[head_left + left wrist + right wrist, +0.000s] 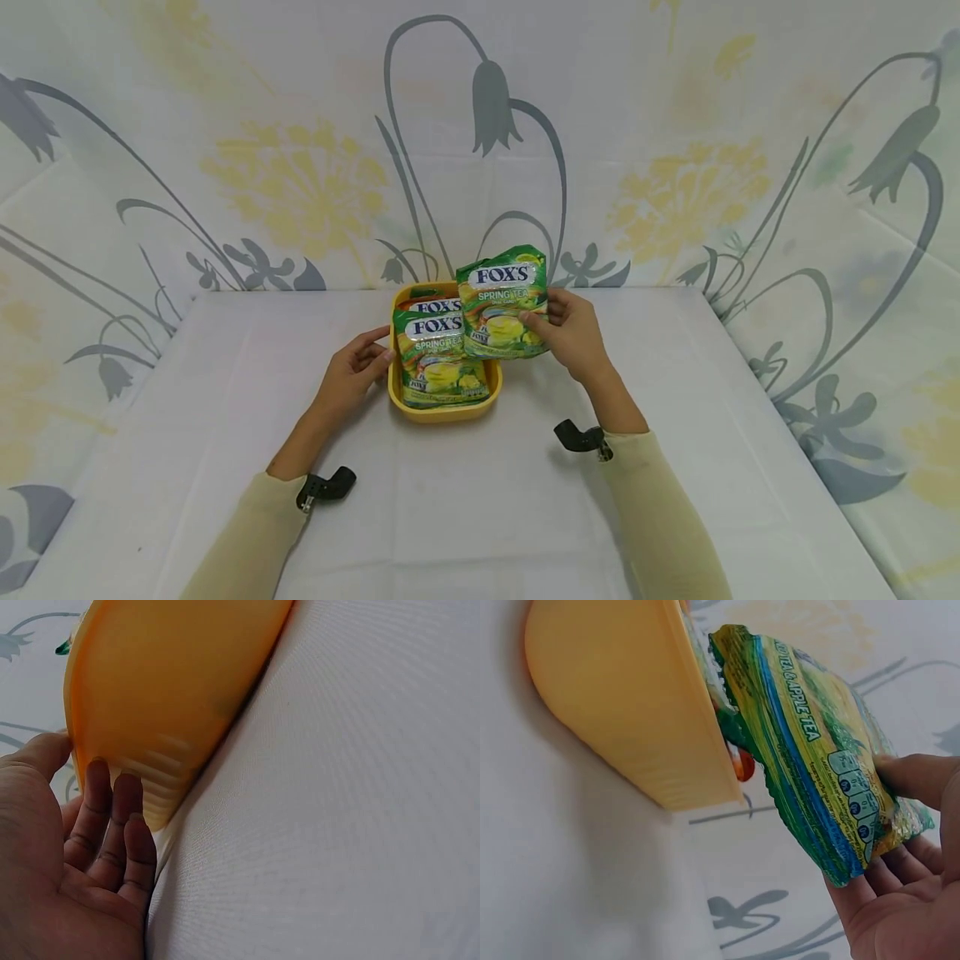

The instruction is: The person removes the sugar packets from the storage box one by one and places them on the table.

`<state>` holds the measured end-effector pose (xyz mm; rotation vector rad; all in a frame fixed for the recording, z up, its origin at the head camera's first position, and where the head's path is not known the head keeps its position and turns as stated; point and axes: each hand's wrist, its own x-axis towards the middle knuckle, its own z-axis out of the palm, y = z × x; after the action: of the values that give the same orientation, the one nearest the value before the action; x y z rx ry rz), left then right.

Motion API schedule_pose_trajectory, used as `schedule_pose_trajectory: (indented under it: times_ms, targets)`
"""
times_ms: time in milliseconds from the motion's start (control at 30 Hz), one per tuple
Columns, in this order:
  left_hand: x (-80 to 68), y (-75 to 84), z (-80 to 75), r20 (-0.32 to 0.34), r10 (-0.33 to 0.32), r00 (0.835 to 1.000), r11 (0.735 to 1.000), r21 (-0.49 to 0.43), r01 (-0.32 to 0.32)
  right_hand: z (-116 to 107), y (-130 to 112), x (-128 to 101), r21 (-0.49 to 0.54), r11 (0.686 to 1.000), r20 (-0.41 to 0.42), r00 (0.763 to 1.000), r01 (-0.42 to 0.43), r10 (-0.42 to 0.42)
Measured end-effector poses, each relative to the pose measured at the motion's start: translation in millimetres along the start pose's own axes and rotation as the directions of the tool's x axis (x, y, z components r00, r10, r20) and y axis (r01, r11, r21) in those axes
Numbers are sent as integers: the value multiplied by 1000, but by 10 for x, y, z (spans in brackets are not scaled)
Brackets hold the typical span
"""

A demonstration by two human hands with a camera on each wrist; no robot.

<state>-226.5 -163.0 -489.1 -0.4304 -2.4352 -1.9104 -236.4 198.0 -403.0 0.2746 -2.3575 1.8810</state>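
Two hands are at work on our white worktop [225, 375]. Our right hand [573, 333] pinches a green candy bag [502, 302] by its right edge, thumb on the front and fingers behind, holding it upright and slightly tilted above the right rear part of the yellow tub [442, 410]. In the right wrist view the bag [817, 750] hangs just beside the tub's rim [630, 705], its lower end near the packets inside. Our left hand [356, 371] holds nothing; its fingers [112, 817] lie fairly straight against the tub's left wall [165, 682], with the thumb up by the rim. A second green bag [438, 358] lies on top in the tub, and more packets show behind it. A flowered cloth [300, 167] hangs behind the worktop.
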Motion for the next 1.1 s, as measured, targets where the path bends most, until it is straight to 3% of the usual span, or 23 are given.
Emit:
schedule_pose_trajectory:
  times_ms: [500, 1100]
  targets:
    - [-4, 27, 9, -7, -24, 1000, 1000, -4, 24, -184, 176, 79, 37, 994, -115, 988, -101, 105]
    - [-19, 26, 12, 15, -30, 999, 1000, 4, 30, -413, 369, 135, 81, 971, -195, 952, -223, 235]
